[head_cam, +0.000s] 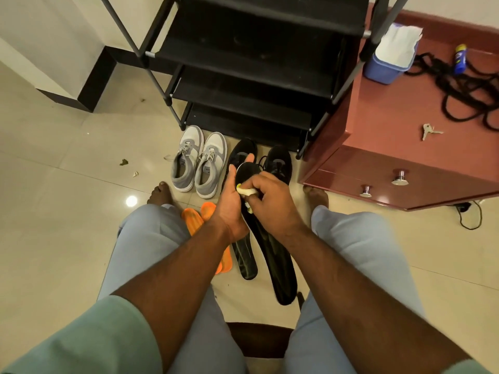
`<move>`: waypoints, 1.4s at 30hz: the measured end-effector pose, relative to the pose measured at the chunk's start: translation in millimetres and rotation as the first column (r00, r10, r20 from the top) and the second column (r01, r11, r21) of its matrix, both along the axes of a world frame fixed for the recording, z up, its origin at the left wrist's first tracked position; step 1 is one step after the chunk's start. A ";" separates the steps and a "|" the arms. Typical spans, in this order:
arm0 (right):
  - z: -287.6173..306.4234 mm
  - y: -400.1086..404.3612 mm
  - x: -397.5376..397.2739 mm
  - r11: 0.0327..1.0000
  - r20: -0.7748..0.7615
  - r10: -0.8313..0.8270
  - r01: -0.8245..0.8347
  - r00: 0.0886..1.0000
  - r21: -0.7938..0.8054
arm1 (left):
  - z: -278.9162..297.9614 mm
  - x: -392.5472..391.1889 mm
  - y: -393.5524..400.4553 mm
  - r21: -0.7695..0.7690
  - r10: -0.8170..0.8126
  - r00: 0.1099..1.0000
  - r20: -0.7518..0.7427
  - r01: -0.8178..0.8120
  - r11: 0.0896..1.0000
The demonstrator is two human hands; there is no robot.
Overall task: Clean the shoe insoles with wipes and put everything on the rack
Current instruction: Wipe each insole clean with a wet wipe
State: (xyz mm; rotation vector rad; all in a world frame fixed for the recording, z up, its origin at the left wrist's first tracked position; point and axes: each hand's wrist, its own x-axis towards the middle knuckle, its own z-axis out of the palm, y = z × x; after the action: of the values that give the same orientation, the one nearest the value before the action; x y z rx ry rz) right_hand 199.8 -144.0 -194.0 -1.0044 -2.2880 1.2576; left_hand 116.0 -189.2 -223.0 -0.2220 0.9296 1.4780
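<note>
Cleaning in progress: left hand [232,201] grips a black insole [272,255] while right hand [272,201] pinches a wipe [247,191] against its toe. Second black insole [244,259], orange insoles [193,218] (cleanliness indeterminable) and both shoe pairs lie near; rack [253,85] beyond holds nothing.

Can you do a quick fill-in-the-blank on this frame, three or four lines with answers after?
1. The left hand holds a long black ____ while the right hand rubs it with a pale crumpled wipe.
2. The two flat insoles lying on the floor beside the left leg are ____ in colour.
3. The grey-and-white sneakers stand on the ____, in front of the black shoe rack.
4. The blue tub of wipes sits on the reddish-brown ____.

Answers: insole; orange; floor; cabinet
</note>
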 end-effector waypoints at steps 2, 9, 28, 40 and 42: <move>-5.1 5.1 8.4 0.999 0.103 0.022 -0.027 0.994 0.047 | 0.6 -3.0 0.2 0.015 -0.018 1.000 0.013 0.018 1.000; 2.5 1.2 5.3 0.986 0.077 -0.014 0.001 0.997 0.166 | 2.9 2.9 -4.0 -0.002 -0.076 0.997 0.013 0.076 0.997; 4.3 24.0 5.4 0.919 0.314 0.157 -0.255 0.936 0.300 | 4.7 -7.5 -8.8 -0.017 -0.085 0.996 0.041 0.086 0.996; 14.3 40.0 -18.2 0.943 0.188 0.037 -0.096 0.981 0.319 | 11.4 -2.0 -11.6 -0.029 -0.099 0.994 0.051 0.101 0.994; 10.4 34.4 -13.4 0.981 0.091 0.027 -0.044 0.995 0.190 | 12.1 -6.3 -9.1 -0.014 -0.046 0.997 0.062 0.047 0.999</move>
State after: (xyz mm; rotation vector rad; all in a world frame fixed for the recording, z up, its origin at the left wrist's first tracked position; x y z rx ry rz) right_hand 186.3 -109.6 -183.6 -0.9719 -2.4495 1.0000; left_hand 109.7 -198.3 -211.0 -0.2545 0.8914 1.4139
